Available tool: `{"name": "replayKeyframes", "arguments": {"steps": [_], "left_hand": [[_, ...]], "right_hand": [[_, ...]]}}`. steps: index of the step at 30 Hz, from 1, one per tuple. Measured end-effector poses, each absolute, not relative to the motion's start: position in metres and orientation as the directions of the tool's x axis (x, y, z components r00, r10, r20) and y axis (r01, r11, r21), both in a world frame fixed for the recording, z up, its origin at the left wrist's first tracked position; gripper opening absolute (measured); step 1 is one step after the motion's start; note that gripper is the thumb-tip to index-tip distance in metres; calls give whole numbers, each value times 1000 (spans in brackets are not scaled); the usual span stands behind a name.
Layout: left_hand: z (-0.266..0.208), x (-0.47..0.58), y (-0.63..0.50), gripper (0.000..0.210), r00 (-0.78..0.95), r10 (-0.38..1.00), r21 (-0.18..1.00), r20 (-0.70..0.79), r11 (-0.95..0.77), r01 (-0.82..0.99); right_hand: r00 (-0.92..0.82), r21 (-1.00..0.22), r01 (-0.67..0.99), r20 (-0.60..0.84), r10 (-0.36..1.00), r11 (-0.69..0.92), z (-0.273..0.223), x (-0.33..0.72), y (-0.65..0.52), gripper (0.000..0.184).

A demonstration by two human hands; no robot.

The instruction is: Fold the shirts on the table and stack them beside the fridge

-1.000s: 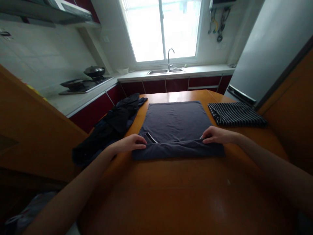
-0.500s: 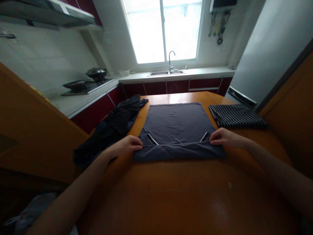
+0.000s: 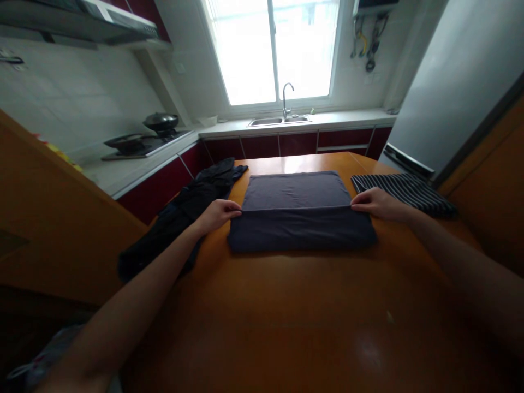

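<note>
A dark grey-blue shirt is spread across the wooden table, its near part turned up and over the flat far part. My left hand pinches the left end of the turned-up edge between thumb and fingers. At the right end of that same edge, my right hand grips the cloth in a similar pinch. The edge runs nearly straight from hand to hand, a little raised. The turned-up layer hides the white-striped trim of the shirt.
Dark crumpled clothes lie along the left of the wooden table. A folded striped garment rests at the right, just beyond my right hand. Farther off are a sink, a stove with pans and a fridge.
Both hands have moved away from me, carrying the shirt's edge farther over the flat part. The folded band is wider, and the white-striped trim is now covered.
</note>
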State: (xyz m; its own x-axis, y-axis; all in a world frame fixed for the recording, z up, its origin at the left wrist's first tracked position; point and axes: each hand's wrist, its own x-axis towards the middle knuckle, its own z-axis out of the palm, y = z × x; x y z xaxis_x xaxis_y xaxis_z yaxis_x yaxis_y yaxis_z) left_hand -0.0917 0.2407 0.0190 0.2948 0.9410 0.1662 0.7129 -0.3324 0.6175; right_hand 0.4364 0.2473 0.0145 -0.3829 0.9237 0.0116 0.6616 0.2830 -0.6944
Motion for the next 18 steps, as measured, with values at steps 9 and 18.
{"name": "replayKeyframes", "arguments": {"steps": [9,18], "left_hand": [[1,-84,292,47,269,963,697,3,-195,690],[9,-84,309,48,345,928,662,-141,-170,729]], "right_hand": [[-427,-679,702,-159,890,215,-7,434,324,53],[-428,-674,703,-147,892,226,-16,436,336,46]]}}
